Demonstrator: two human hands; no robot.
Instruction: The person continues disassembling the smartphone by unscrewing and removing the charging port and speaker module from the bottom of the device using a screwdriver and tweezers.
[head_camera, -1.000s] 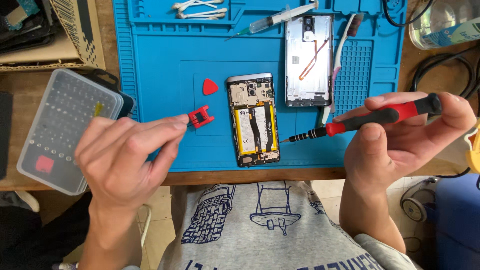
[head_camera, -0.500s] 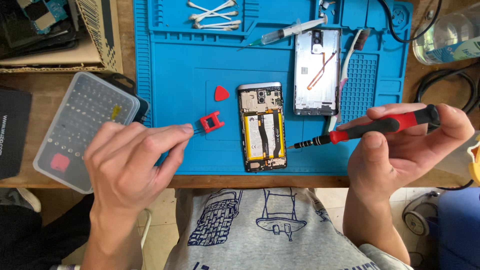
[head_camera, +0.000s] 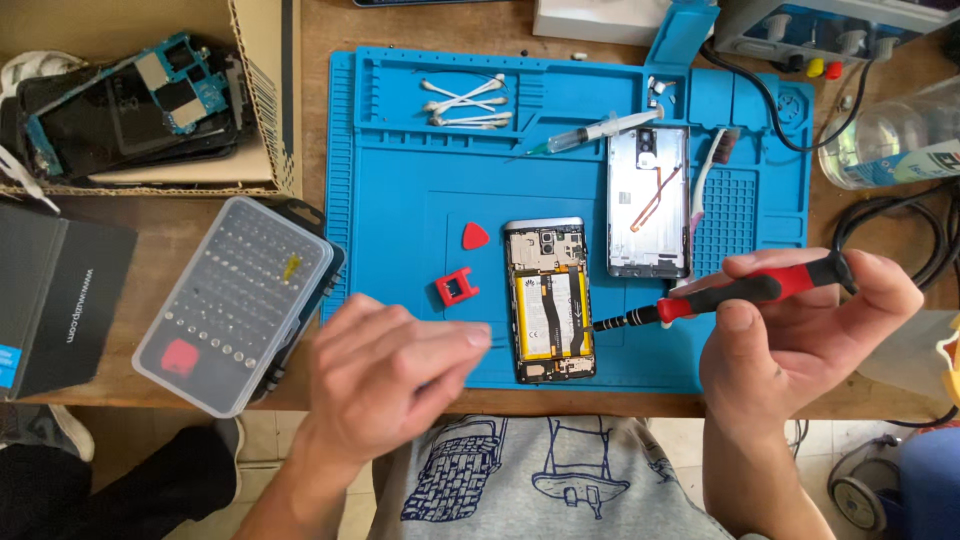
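Change: half a second ago your left hand (head_camera: 385, 375) pinched the red block (head_camera: 456, 288); now that block lies on the mat (head_camera: 400, 200), just beyond your fingertips, and the hand has let go.
Left hand: loosely open, fingers slightly curled and pointing right, holding nothing; it hovers over the mat's near edge, blurred by motion.
Right hand: your right hand (head_camera: 800, 330) is closed around the red handle of the screwdriver (head_camera: 720, 297), as before.
Screwdriver: long axis runs nearly left to right, slightly tilted; the dark tip points left and a little toward you, ending just beside the right edge of the phone (head_camera: 549, 300).
Phone: open, back off, between your two hands; long axis runs away from you, camera end far.
Pick: the red pick (head_camera: 475, 236) lies just beyond the block, left of the phone's far end.
Bit case: the clear bit case (head_camera: 235, 300) sits left of your left hand.
Back cover: the grey back cover (head_camera: 648, 200) lies beyond the screwdriver tip.
Far: swabs (head_camera: 465, 100) and a syringe (head_camera: 590, 133) beyond that.
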